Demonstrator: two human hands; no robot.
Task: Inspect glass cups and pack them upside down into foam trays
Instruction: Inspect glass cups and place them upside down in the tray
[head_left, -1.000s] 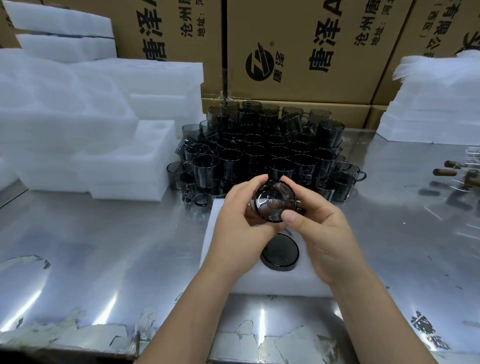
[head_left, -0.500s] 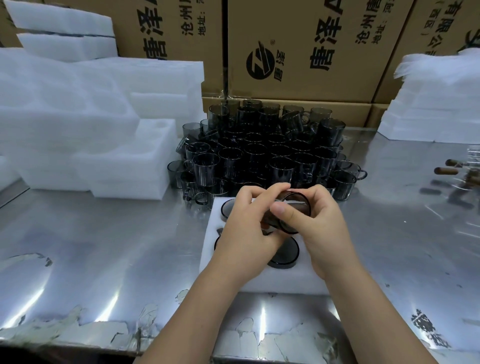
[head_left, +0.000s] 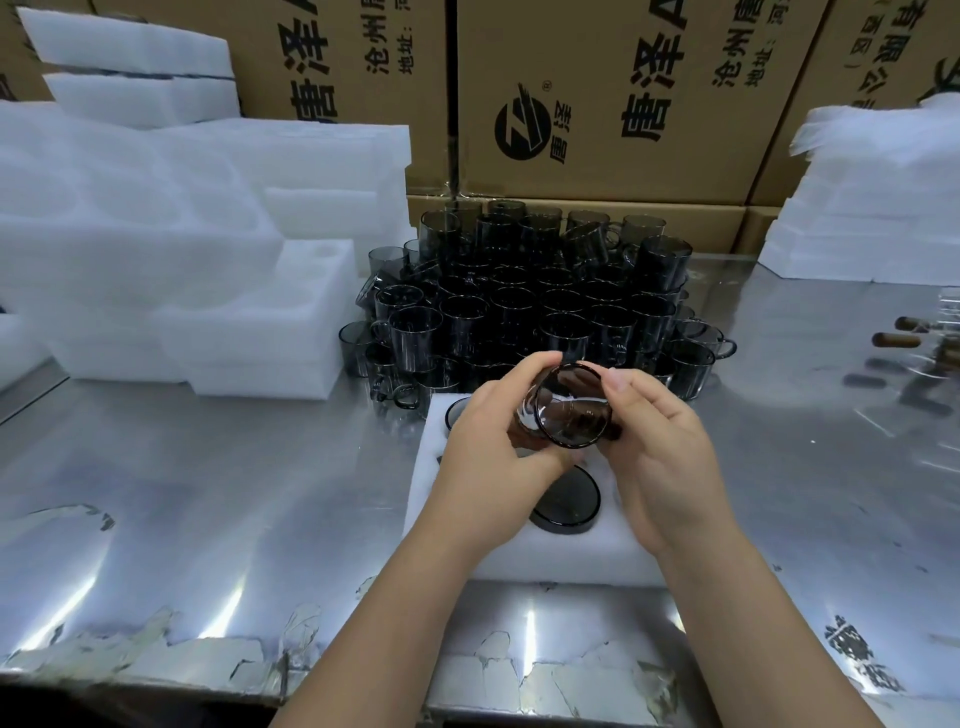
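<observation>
A smoky grey glass cup (head_left: 569, 408) lies tilted on its side between both hands, its round end turned toward me. My left hand (head_left: 491, 457) grips its left side and my right hand (head_left: 660, 441) its right side, thumb on the top edge. Below them sits a white foam tray (head_left: 550, 561). One cup (head_left: 566, 504) stands upside down in the tray, its dark base showing. Another round cup base (head_left: 457, 413) shows at the tray's far left corner. The tray's middle is hidden by my hands.
A dense cluster of grey glass cups (head_left: 524, 306) stands behind the tray. Stacked foam trays (head_left: 171, 270) fill the left, foam sheets (head_left: 872, 208) the right. Cardboard boxes (head_left: 597, 98) line the back. Brown-handled items (head_left: 914, 338) lie at the right edge of the metal table (head_left: 208, 493).
The cup was turned in both hands: its mouth faced me a second ago, then it swung sideways and lowered slightly toward the tray. The hands stayed above the tray.
</observation>
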